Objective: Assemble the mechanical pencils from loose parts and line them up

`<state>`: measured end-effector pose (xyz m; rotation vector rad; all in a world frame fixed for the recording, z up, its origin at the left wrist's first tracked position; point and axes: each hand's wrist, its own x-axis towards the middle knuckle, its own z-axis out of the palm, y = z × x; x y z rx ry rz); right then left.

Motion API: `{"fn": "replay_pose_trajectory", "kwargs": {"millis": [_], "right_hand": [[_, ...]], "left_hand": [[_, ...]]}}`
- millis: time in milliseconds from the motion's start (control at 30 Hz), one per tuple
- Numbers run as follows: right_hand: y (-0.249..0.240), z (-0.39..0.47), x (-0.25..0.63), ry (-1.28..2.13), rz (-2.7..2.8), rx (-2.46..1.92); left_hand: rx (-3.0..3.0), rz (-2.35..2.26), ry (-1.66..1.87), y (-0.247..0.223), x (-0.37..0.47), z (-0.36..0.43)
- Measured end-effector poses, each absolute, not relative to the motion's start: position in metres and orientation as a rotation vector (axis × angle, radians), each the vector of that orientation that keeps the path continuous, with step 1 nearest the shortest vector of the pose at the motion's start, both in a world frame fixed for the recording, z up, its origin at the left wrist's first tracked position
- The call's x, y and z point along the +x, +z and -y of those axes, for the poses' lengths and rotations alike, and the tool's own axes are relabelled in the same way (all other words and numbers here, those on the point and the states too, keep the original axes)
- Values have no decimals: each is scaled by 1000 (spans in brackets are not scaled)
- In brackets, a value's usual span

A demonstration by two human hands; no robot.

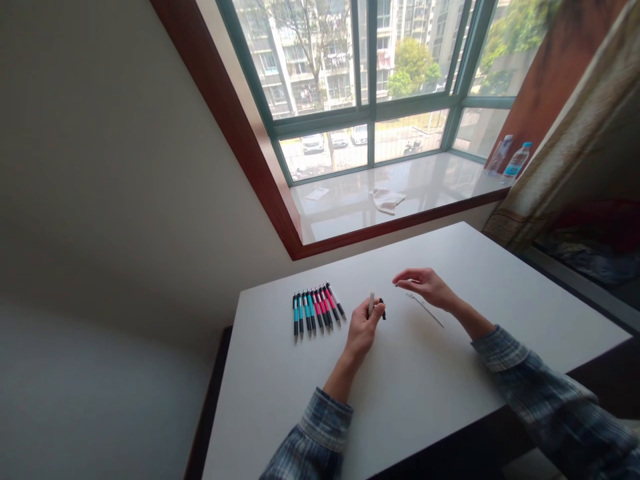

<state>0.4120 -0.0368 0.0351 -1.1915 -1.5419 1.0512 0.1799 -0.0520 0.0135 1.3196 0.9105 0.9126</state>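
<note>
My left hand (363, 327) is closed around a white pen barrel (371, 303) that points up, and a small black piece (383, 309) sticks out on its right side. Above the table, my right hand (424, 283) has thumb and forefinger pinched together on a tiny dark part at the tips, too small to name. Beneath the right hand lies a thin pen refill (431, 315), slanting across the tabletop, with a small clear bit near its upper end. To the left of my left hand, several teal pens (304, 312) and red pens (325, 307) lie side by side in a row.
The white table (410, 393) stands below a window sill (345, 217) with a crumpled cloth or paper (387, 200) on it. Two plastic bottles, one with a blue cap (517, 161), stand at the sill's right end beside a curtain (565, 127). A wall borders the left.
</note>
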Motion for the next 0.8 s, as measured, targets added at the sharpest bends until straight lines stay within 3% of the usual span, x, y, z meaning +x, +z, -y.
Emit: {"fn": "replay_pose_trajectory", "kwargs": {"millis": [300,800], "right_hand": [[22,32,381,1438,1278,-915],[22,42,380,1479,1330,-850]], "left_hand": [[1343,-905,886,18,180,53],[1346,-901,876,16,180,52]]}}
